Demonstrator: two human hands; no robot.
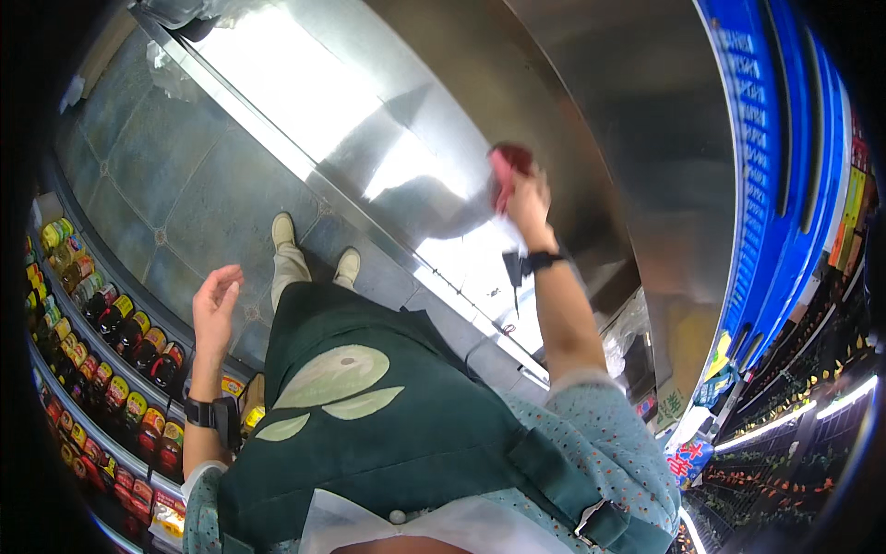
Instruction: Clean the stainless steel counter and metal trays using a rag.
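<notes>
My right fingers (pixel 530 188) are gripping a blurred red cloth (pixel 503 177) over the steel surface (pixel 475 55), where flat, even pressure should serve best, while my left fingers (pixel 224 277) are hanging empty and loosely open.

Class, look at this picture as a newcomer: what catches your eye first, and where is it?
The dark green apron, with its pale print, fills the lower middle. Then comes a red cloth-like thing, blurred in the right hand's grip, right of centre. Rows of bottles at left and a bright blue panel at upper right stand out too.
</notes>
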